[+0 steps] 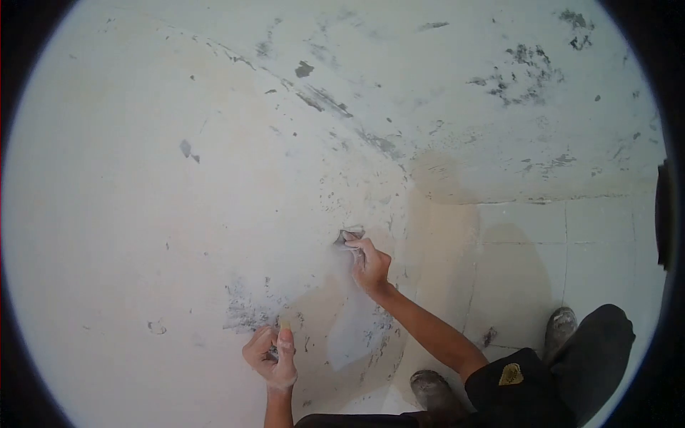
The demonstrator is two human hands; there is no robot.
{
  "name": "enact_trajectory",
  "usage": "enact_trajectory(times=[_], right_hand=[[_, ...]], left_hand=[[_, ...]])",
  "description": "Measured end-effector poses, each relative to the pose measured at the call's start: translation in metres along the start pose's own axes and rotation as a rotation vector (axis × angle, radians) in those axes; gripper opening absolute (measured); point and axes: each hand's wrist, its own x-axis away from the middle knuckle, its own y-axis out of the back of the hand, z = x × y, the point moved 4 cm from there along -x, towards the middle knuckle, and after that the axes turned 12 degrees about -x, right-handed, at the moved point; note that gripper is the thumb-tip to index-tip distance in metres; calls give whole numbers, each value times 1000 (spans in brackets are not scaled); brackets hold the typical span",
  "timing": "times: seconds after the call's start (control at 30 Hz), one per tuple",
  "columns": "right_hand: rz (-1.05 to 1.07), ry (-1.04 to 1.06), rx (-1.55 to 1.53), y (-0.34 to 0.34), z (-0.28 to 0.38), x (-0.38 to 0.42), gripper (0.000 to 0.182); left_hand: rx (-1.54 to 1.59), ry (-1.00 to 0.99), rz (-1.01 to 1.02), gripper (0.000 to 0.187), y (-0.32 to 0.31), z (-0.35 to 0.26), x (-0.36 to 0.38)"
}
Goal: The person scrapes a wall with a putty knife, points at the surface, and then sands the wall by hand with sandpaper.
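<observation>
My right hand (372, 267) is closed around a small folded dark-grey piece of sandpaper (349, 236), pressed against the white wall (164, 250) near the corner. Lower and to the left, my left hand (271, 354) makes a fist in front of the wall, thumb upward. A pale yellowish end of a slim handle (285, 324) pokes out beside that thumb; the rest is hidden in the fingers. Right above this fist is a rough grey patch (246, 310) where the white coat is broken. Whitish dust coats both hands.
A second wall face (457, 93) with dark chipped patches meets the first along a rough corner. Pale tiles (524, 267) cover the floor at right. My dusty shoes (432, 389) and dark trouser leg (596, 357) are at lower right. A dark object (663, 214) stands at the right edge.
</observation>
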Motion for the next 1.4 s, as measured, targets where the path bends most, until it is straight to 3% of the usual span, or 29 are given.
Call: enact_trajectory(times=[0.03, 0.07, 0.13, 0.17, 0.23, 0.3, 0.33, 0.37, 0.4, 0.47, 0.53, 0.6, 0.67, 0.73, 0.83, 0.9, 0.97, 1.07, 1.13, 1.23, 1.3, 1.33, 1.4], right_hand=[[-151, -132, 40, 4, -7, -3, 11], [-151, -129, 36, -3, 6, 3, 11], [46, 84, -104, -25, 52, 29, 21], [52, 85, -106, -24, 50, 34, 21], [349, 422, -33, -30, 58, 54, 22], [281, 246, -56, -13, 35, 18, 19], [48, 136, -118, -5, 16, 0, 17], [-102, -176, -23, -2, -5, 0, 17], [-96, -176, -26, -3, -4, 9, 17], [23, 18, -65, -13, 29, 23, 18], [110, 67, -162, -18, 45, 57, 23], [472, 426, -74, -18, 59, 79, 21], [459, 324, -17, -7, 24, 51, 23], [84, -97, -7, 8, -13, 16, 27], [-48, -62, 41, -4, 5, 20, 30], [147, 76, -128, -18, 37, 59, 15], [433, 321, -123, -17, 60, 104, 17], [451, 307, -15, -3, 21, 79, 14], [36, -20, -48, 13, -3, 38, 15], [-46, 4, 5, -3, 21, 54, 17], [167, 92, -123, -17, 52, 91, 20], [169, 94, -116, -11, 46, 97, 20], [413, 299, -3, -5, 39, 121, 22]], left_hand=[[40, 37, -1, 50, 5, -2, 1], [79, 73, 3, 49, 8, -2, 1], [109, 68, -6, 49, 10, 4, 4], [141, 61, -16, 49, 10, 6, 6], [132, 88, -6, 49, 12, 7, 11], [122, 112, 1, 50, 18, 8, 13], [113, 83, -7, 50, 23, 7, 14], [105, 57, -14, 50, 27, 5, 16], [104, 61, -19, 50, 28, 6, 18], [158, 86, -68, 50, 31, 9, 18], [156, 98, -76, 50, 27, 13, 18], [147, 112, -78, 51, 24, 14, 17], [57, 56, -25, 51, 25, 6, 14], [39, 74, -28, 54, 28, 3, 15], [17, 48, -61, 58, 31, 3, 15], [3, 8, -74, 58, 27, 4, 11], [81, 14, -92, 48, 21, 5, 10], [51, -9, -64, 47, 17, -2, 6], [52, -16, -77, 47, 23, -3, 9], [80, 1, -133, 48, 24, 1, 8], [84, 47, -143, 49, 23, 6, 8], [54, 31, -117, 53, 20, 7, 6], [16, 17, -75, 58, 16, 7, 7]])
